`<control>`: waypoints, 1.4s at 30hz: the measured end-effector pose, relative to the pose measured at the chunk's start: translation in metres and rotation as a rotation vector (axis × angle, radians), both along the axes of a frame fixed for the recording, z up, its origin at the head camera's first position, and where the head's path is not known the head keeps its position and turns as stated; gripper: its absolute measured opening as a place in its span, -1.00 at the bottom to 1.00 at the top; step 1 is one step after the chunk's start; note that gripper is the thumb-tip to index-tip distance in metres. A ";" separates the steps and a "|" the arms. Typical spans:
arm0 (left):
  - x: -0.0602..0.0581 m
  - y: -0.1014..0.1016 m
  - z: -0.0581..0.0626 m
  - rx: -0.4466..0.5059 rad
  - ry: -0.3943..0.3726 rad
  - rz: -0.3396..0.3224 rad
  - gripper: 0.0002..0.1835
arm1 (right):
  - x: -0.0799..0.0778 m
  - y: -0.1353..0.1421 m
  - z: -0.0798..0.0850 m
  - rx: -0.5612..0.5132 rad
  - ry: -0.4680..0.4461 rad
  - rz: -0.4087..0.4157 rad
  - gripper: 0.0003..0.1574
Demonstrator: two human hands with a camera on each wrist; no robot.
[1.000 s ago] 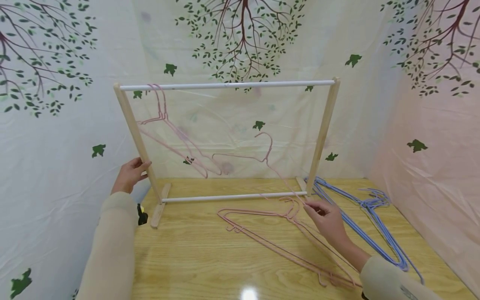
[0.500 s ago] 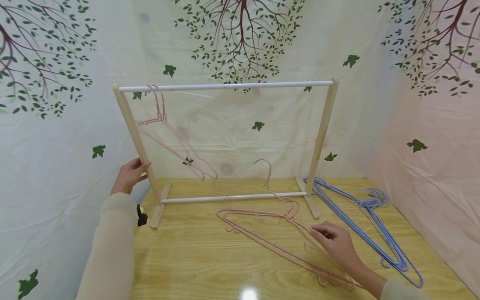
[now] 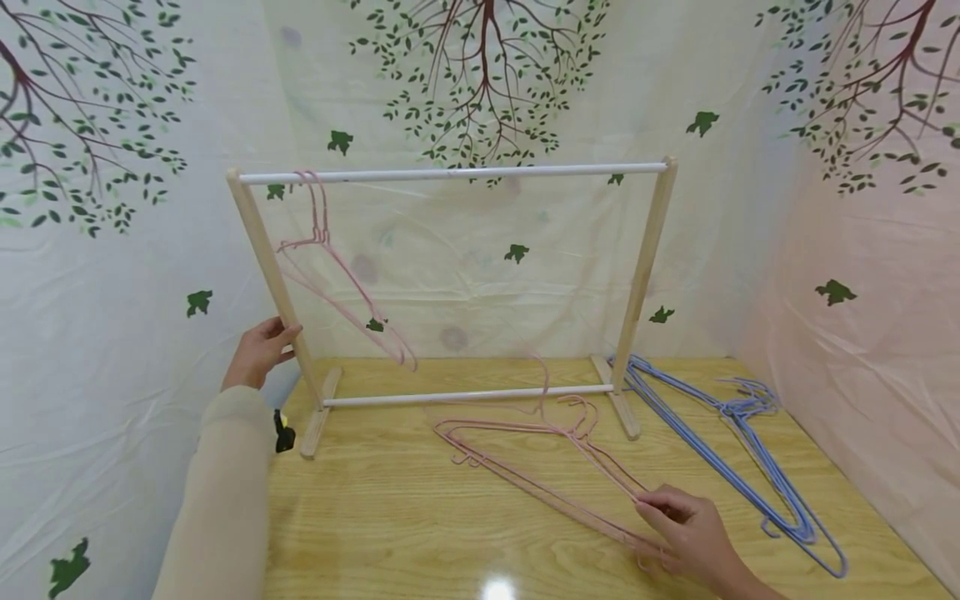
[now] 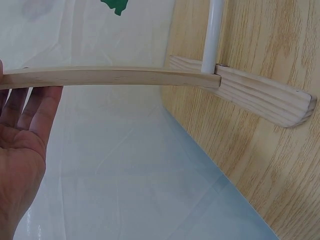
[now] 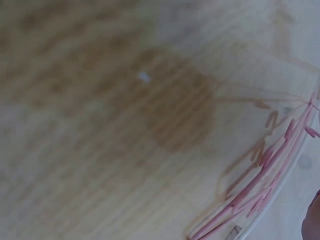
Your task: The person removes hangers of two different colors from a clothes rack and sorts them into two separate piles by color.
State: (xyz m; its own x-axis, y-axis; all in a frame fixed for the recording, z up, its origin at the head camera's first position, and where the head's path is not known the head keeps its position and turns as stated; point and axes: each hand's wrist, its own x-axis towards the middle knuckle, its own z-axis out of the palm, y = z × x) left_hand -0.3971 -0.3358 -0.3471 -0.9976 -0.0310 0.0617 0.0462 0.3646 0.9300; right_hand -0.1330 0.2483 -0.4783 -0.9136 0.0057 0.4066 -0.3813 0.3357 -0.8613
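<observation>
My left hand grips the left post of a wooden rack; the left wrist view shows its fingers at the post. At the lower right, my right hand pinches a pink clothes hanger by one side, its hook pointing up and away. Beneath it on the table lie more pink hangers, overlapping the held one. A few pink hangers hang from the left end of the rack's white top rail. Only an edge of the right hand shows in its wrist view.
Several blue hangers lie piled on the table's right side. A white lower rail joins the rack's feet. A small black object sits by the left foot. Patterned sheets enclose the wooden table.
My right hand has come down and nearer to me with the pink hanger, from rack height to the pink hangers on the table. The hung hangers sway slightly. The left hand stays on the post.
</observation>
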 end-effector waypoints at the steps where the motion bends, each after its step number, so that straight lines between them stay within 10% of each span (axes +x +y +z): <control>1: 0.000 0.000 0.000 0.001 -0.003 -0.001 -0.32 | 0.002 0.001 -0.001 -0.010 0.001 0.000 -0.82; 11: -0.001 -0.001 0.001 0.004 -0.014 -0.013 -0.31 | 0.009 0.002 -0.007 -0.094 -0.036 -0.009 -0.77; 31: 0.002 -0.003 -0.002 0.004 0.000 0.004 -0.34 | -0.016 0.032 -0.027 0.436 0.075 -0.311 -0.96; 42: 0.005 -0.001 -0.001 0.016 0.016 -0.023 -0.33 | -0.027 0.028 -0.015 0.458 0.051 -0.348 -0.80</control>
State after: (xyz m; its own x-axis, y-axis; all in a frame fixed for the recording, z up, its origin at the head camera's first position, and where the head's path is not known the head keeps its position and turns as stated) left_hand -0.3918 -0.3372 -0.3477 -0.9969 -0.0090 0.0775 0.0696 0.3487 0.9347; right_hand -0.1601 0.2758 -0.4933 -0.8687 0.1158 0.4817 -0.2183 0.7834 -0.5819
